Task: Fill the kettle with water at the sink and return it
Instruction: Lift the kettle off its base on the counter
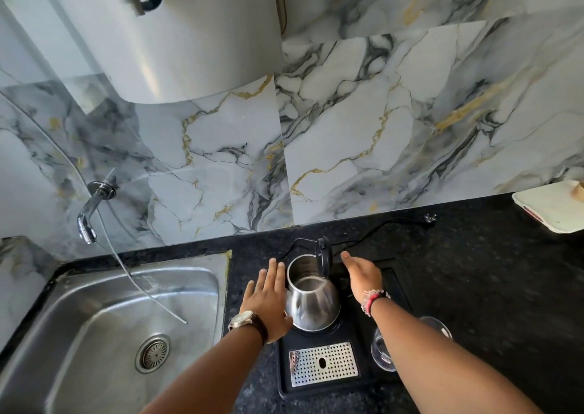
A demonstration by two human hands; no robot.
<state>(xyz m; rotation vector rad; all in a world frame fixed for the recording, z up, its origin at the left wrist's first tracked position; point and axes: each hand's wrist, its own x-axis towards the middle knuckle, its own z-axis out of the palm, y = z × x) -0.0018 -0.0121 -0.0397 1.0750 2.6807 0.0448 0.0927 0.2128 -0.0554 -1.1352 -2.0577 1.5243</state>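
A steel kettle (311,299) stands on a black base tray (319,385) on the dark counter, its black lid (324,255) tipped up. My left hand (268,299) lies flat, fingers apart, against the kettle's left side. To the kettle's right, my right hand (363,276) hovers open, a small gap away from it. The steel sink (104,328) is at the left, with a wall tap (90,211) above its back edge.
A perforated metal drip grate (322,363) sits in the tray's front. A clear glass (384,350) stands under my right forearm. A thin hose (151,296) hangs into the sink. A white board (553,206) lies at the far right. A black cord (379,228) runs behind the kettle.
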